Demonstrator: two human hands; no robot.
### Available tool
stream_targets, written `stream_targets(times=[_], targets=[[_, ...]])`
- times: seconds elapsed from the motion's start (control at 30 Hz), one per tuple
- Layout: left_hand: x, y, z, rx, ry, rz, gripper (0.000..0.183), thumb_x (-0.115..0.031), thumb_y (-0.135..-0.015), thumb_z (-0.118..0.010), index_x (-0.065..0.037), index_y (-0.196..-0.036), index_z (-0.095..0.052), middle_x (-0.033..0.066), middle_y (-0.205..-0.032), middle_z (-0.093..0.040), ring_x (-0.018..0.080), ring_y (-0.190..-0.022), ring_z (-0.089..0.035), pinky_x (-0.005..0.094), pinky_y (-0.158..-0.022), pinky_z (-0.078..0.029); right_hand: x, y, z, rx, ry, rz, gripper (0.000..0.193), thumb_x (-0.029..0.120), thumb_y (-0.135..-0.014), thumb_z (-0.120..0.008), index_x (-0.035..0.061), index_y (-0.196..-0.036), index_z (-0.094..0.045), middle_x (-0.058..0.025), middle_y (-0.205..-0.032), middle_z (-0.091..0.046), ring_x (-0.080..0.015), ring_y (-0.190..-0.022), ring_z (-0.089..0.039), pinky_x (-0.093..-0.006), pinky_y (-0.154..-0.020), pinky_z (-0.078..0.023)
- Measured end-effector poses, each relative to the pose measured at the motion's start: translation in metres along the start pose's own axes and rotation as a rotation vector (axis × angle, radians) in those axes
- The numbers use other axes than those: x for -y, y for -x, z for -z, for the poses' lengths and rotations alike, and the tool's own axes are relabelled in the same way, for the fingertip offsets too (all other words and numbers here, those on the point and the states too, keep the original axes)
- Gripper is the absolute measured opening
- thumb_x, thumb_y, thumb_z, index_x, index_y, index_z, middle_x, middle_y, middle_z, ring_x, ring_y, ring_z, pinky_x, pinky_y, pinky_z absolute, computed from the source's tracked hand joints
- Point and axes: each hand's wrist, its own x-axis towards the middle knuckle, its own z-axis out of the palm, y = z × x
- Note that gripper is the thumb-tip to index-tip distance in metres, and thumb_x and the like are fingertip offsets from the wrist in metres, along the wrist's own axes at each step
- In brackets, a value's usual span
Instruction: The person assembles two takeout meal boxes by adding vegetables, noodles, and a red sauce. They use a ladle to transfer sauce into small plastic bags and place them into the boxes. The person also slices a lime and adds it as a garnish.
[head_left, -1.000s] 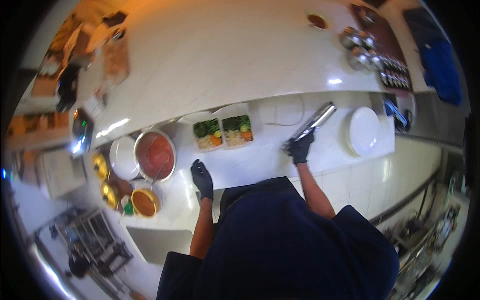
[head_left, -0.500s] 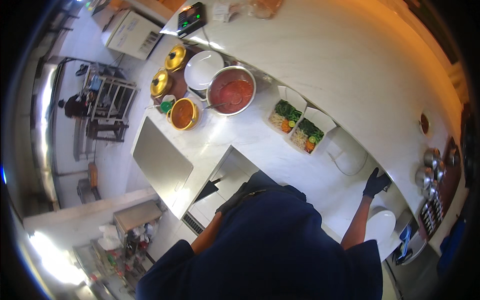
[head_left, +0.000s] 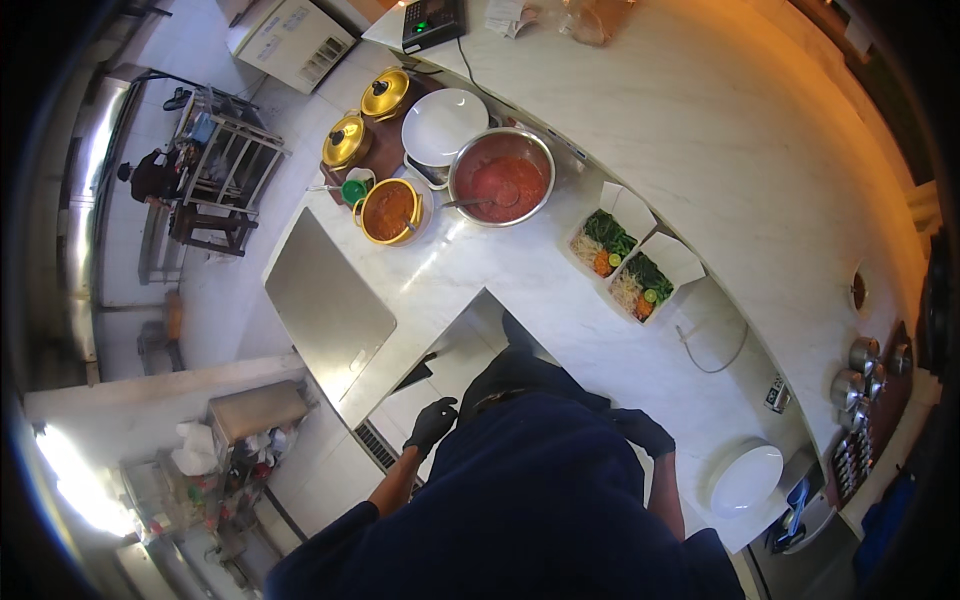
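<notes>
Two gloved hands, both empty and hanging close to the body: left hand (head_left: 432,424) at 7 o'clock with fingers loosely curled, over the floor gap beside the tabletop (head_left: 560,310); right hand (head_left: 645,432) at 5 o'clock, loosely curled, above the tabletop edge. White plate (head_left: 745,480) just right of it. Two food boxes (head_left: 632,262) at 1 o'clock; red sauce pot (head_left: 500,178) at 12.

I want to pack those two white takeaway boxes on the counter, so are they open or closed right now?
Open. Both takeaway boxes have their white lids flipped back, and the greens, noodles and orange pieces inside show from above.
</notes>
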Motion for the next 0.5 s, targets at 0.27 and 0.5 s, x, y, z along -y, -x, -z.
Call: stream_targets(times=[0.27, 0.5], targets=[[0.027, -0.049, 0.062, -0.191, 0.248, -0.073, 0.043, -0.031, -0.091, -0.06, -0.008, -0.126, -0.069, 0.0172, -0.116, -0.073, 0.0313, -0.109, -0.069, 0.0389, -0.095, -0.052, 0.141, -0.132, -0.018, -0.685, 0.28, 0.189, 0.041, 0.024, -0.092, -0.074, 0.007, -0.129, -0.066, -0.0086, -0.115, -0.072, -0.0179, -0.103, -0.067, -0.032, -0.09, -0.053], [0.119, -0.112, 0.138, -0.225, 0.41, -0.045, 0.04, -0.028, -0.091, -0.064, -0.01, -0.126, -0.069, 0.0166, -0.103, -0.074, 0.0263, -0.091, -0.071, 0.0375, -0.083, -0.054, 0.264, -0.31, 0.012, -0.985, 0.277, 0.488, 0.045, 0.025, -0.097, -0.066, 0.0034, -0.136, -0.058, -0.0139, -0.131, -0.064, -0.0252, -0.119, -0.061, -0.037, -0.1, -0.048]])
